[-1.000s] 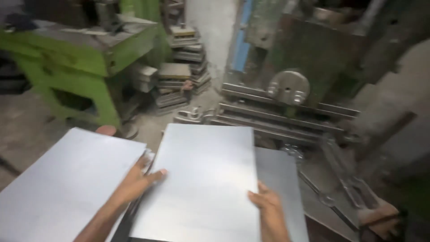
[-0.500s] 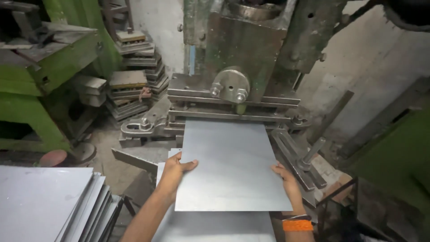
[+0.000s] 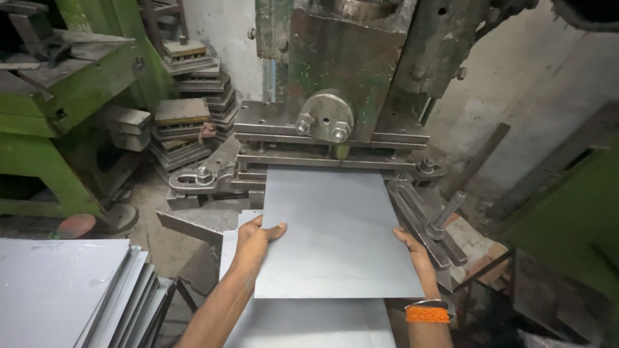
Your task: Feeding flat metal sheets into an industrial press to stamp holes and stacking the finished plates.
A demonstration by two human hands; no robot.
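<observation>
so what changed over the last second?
Both hands, left hand and right hand, carried the metal sheet from beside the sheet stack forward, its far edge now at the press. Grip unchanged: one hand on each side edge.

The sheet point(image 3: 335, 235) is smooth, matt grey metal with a dull sheen, like the stacked sheets point(image 3: 71, 293), while the press point(image 3: 335, 77) is rough, grimy iron with worn green paint.
</observation>
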